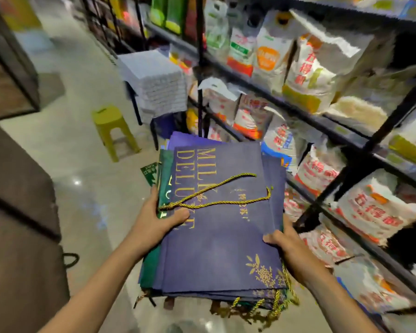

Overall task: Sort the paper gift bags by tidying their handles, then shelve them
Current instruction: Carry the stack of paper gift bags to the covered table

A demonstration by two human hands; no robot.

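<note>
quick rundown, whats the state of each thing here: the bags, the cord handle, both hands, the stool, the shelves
stack of gift bags: folded flat, piled, held up between both hands
top navy bag: lying flat, printed face up
gold cord handle: loose, lying across the top bag
left hand: gripping the stack's left edge, thumb on top
right hand: gripping the stack's right edge
green stool: upright on the floor
shelves: stocked with sacks

left hand (165, 218) thumb-over grip, right hand (285, 241) likewise
</note>
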